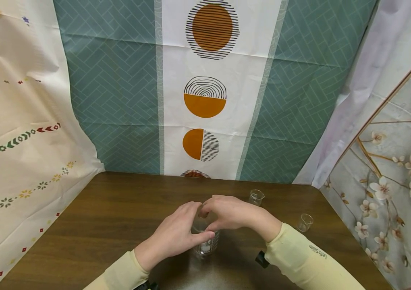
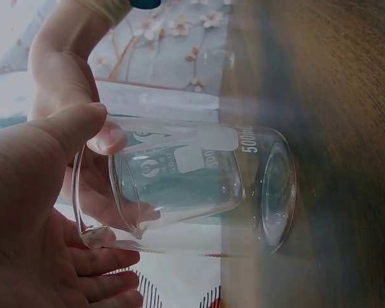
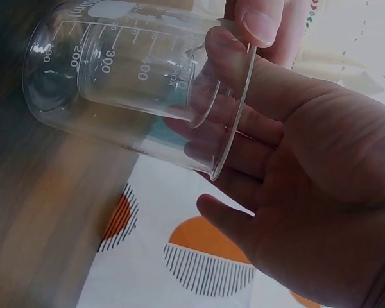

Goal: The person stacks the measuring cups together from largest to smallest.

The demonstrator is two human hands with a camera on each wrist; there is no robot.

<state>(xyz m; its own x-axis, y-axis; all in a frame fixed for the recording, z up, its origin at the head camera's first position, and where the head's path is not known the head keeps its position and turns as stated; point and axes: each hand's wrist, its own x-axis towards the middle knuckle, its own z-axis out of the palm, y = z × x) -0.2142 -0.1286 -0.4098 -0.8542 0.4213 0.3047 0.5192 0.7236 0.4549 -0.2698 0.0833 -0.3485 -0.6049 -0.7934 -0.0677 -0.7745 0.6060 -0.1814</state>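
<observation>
A large clear glass beaker (image 1: 205, 246), marked 500 ml, stands upright on the table in front of me. Inside it is a smaller glass beaker (image 2: 199, 192), its base above the large one's bottom in the left wrist view. My left hand (image 1: 176, 229) holds the large beaker near its rim, thumb on the near side and fingers around the far side. From above, my right hand (image 1: 231, 213) reaches over the rim; its thumb and fingers pinch the smaller beaker (image 3: 141, 102) near its top. Glass reflections blur the exact finger contacts.
Two more small glass beakers stand to the right: one beaker (image 1: 256, 197) behind my right hand, another beaker (image 1: 305, 222) beyond my right forearm. The brown wooden table (image 1: 118, 209) is bordered by patterned cloths at the back and both sides.
</observation>
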